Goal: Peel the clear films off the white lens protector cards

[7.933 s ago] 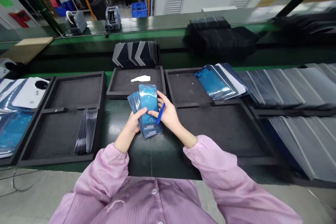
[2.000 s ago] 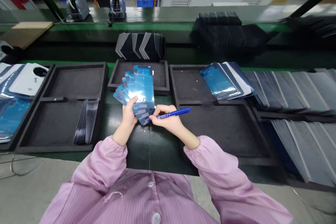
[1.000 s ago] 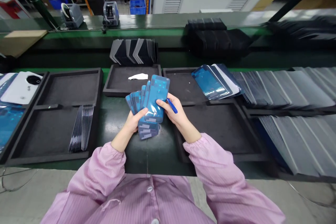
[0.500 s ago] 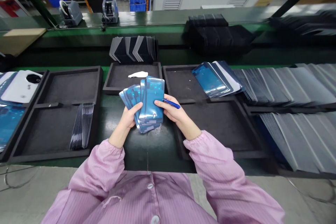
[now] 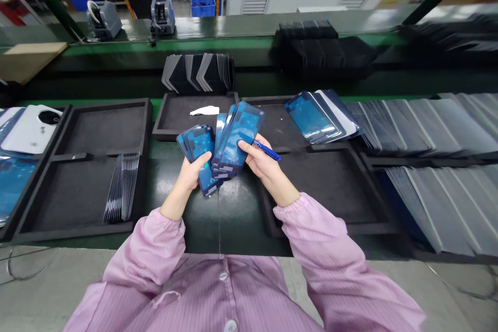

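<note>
panels (image 5: 244, 127) sit in two close fans over the worktop (image 5: 237, 228), towards its front edge. the left hand (image 5: 189, 172) pinches one fan in its fingers, the right hand (image 5: 265, 164) the other, plus a blue pen (image 5: 269, 151). parting looks underway; both fans remain unplaced.

Blue sheets (image 5: 245, 127) look glossy (smooth plastic), the trays (image 5: 107, 127) matt.

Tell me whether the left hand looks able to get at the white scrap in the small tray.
Probably not as things stand: the left hand is occupied with blue panels, though the way to the scrap looks short.
</note>
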`<state>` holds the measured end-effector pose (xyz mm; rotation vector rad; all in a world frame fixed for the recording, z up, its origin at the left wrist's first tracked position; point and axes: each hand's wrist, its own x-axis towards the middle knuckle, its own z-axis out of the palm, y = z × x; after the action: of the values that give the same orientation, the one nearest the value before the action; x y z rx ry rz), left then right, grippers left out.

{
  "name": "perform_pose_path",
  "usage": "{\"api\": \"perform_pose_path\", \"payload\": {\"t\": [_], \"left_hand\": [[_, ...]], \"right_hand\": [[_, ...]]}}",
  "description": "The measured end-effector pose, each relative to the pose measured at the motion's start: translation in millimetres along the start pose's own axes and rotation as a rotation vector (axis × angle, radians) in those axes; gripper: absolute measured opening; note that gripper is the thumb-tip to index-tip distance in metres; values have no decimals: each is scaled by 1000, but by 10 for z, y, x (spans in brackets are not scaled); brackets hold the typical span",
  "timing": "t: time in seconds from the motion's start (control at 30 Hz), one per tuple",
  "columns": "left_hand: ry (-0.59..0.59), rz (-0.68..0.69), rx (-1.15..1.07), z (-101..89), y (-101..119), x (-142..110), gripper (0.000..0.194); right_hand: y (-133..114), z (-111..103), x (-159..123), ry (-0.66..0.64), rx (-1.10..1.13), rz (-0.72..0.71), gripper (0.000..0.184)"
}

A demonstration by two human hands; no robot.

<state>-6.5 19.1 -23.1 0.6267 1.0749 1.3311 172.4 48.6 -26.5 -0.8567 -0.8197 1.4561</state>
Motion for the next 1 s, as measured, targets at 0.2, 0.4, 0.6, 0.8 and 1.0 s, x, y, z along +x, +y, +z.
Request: {"api": "perform_pose_path", "payload": {"t": [0.2, 0.4, 0.6, 0.8, 1.0], "left_hand": [[26, 328, 191, -121, -28, 102, 47], [-74, 289, 222, -215, 69, 163, 48], [-82, 199, 210, -162, -35, 157, 48], [-224, 7, -53, -134, 129, 96, 49], [-417, -94, -109, -179, 274, 68, 46]], "right_hand": [[151, -81, 58, -21, -296, -273, 48], [296, -120, 151, -65, -413, -286, 52], [336, -102, 169, -140, -448, -280, 58], [244, -129, 159, -131, -427, -286, 57], [115, -172, 137, -101, -449, -254, 48]]}}
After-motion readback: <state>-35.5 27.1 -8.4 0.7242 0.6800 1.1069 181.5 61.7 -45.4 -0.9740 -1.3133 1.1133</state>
